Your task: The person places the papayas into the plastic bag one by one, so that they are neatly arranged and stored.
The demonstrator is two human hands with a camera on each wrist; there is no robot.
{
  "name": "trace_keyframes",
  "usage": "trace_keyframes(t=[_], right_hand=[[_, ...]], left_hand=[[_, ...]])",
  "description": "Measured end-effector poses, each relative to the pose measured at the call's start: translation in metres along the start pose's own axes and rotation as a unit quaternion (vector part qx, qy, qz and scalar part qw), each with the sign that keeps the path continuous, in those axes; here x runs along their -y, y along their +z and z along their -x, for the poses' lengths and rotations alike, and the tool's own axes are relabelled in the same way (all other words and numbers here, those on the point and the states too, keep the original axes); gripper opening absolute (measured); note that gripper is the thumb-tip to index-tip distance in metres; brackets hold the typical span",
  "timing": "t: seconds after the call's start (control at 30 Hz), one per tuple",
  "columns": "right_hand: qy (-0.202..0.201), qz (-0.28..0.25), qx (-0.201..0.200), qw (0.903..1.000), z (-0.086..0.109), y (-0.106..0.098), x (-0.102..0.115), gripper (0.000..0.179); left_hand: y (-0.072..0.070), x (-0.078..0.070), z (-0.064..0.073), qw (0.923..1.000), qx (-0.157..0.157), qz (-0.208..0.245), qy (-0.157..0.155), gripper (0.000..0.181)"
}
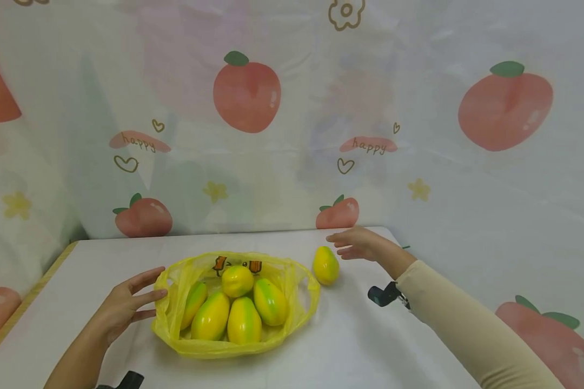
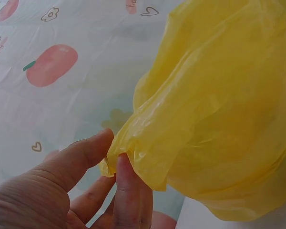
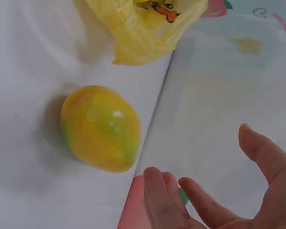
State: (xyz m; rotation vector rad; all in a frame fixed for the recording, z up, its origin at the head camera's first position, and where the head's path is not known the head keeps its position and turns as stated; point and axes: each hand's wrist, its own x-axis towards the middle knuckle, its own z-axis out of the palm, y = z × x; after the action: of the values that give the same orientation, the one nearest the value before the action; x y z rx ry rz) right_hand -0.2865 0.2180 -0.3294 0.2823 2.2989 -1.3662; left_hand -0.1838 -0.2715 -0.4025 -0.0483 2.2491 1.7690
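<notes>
A yellow plastic bag [image 1: 185, 350] sits open on the table, with several yellow-green mangoes [image 1: 210, 316] showing inside. At its left side my left hand [image 1: 121, 308] pinches the edge of the bag; the left wrist view shows thumb and finger on the gathered yellow plastic [image 2: 148, 143]. One more mango [image 1: 326, 266] lies on the table just right of the bag, also seen as a rounded fruit [image 3: 101, 129] in the right wrist view. My right hand [image 1: 357, 243] hovers above and right of this loose mango, fingers extended and apart from it, holding nothing.
The white table [image 1: 360, 335] ends in a back edge against a hanging cloth [image 1: 282, 178] printed with peaches. Another cloth panel [image 1: 491, 227] stands along the right side. A wooden strip [image 1: 34, 292] runs along the table's left edge.
</notes>
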Motion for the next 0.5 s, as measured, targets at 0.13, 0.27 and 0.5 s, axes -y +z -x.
trace_keyframes(t=[0.13,0.27,0.5], right_hand=[[0.023,-0.003,-0.032,0.9992,-0.009,-0.003,-0.014,0.065],[0.043,-0.009,-0.052,0.9977,-0.019,-0.001,-0.028,0.076],[0.069,-0.048,-0.049,0.9952,-0.035,0.007,-0.046,0.085]], left_hand=[[0.000,-0.001,0.001,1.0000,-0.002,-0.001,0.002,0.078],[0.000,-0.001,0.002,1.0000,-0.005,-0.002,-0.001,0.079],[0.000,0.000,0.003,1.0000,-0.007,-0.006,-0.002,0.079]])
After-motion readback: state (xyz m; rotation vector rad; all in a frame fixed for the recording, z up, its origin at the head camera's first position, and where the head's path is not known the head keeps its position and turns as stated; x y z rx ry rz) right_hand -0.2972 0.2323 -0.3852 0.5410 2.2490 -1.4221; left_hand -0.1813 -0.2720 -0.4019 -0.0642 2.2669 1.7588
